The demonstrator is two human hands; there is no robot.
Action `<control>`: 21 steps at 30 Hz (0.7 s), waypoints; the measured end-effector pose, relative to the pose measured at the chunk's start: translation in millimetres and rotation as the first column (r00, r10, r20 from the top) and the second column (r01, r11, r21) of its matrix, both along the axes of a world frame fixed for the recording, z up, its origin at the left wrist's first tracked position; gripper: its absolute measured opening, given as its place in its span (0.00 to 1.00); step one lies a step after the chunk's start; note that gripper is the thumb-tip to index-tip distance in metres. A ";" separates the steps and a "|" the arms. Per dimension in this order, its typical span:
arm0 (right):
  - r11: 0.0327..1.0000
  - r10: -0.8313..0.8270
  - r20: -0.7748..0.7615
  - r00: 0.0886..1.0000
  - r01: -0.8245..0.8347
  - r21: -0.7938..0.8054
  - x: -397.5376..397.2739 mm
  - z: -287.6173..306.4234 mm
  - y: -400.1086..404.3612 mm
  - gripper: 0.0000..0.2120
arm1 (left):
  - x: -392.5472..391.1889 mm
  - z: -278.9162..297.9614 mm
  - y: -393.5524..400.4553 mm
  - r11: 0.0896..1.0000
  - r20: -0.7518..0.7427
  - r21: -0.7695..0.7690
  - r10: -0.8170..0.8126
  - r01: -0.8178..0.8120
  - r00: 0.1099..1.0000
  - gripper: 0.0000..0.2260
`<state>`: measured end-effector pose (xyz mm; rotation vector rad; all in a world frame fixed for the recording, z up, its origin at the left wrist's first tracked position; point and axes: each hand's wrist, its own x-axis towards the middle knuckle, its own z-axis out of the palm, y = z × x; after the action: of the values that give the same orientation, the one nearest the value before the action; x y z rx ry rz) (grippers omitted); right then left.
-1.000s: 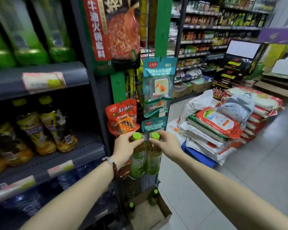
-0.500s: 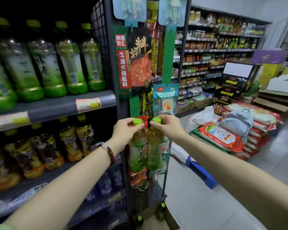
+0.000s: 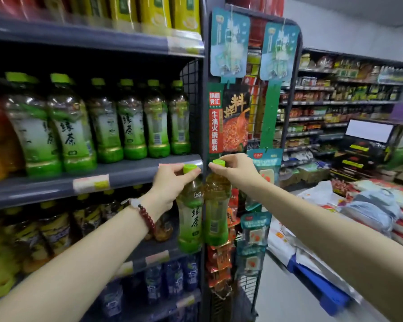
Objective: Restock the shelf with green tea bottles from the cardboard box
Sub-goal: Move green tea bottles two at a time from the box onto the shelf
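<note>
Each hand pinches a bottle by the cap, mid-frame: left hand (image 3: 170, 180) on the left bottle (image 3: 189, 219), right hand (image 3: 236, 169) on the right bottle (image 3: 216, 212). The bottles hang side by side, touching, just right of the shelf (image 3: 56, 184), which is already lined with green tea.

you hold two bottles (image 3: 190, 219) of amber tea with lime-green caps and green-and-white labels; your bracelet (image 3: 147, 218) is dark red beads, the shelf (image 3: 130, 175) edge grey-blue, its price tag (image 3: 91, 183) pink and yellow.
</note>
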<state>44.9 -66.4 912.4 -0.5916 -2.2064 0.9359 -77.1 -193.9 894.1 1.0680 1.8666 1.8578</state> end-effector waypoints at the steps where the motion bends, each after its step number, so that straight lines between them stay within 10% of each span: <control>1: 1.000 0.012 -0.006 1.000 -0.012 -0.002 -5.5 6.1 -4.0 0.14 | -4.4 6.1 -5.0 1.000 0.003 0.000 0.012 -0.012 1.000 0.02; 21: 0.950 0.243 -0.169 0.955 -0.198 0.242 -92.5 150.6 -56.3 0.21 | -52.6 161.8 -79.2 0.966 0.018 0.094 0.239 -0.239 0.971 0.10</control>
<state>-47.6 -122.7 1062.9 -0.1400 -2.1870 0.8031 -129.7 -273.1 1055.9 0.8959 1.9966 2.0989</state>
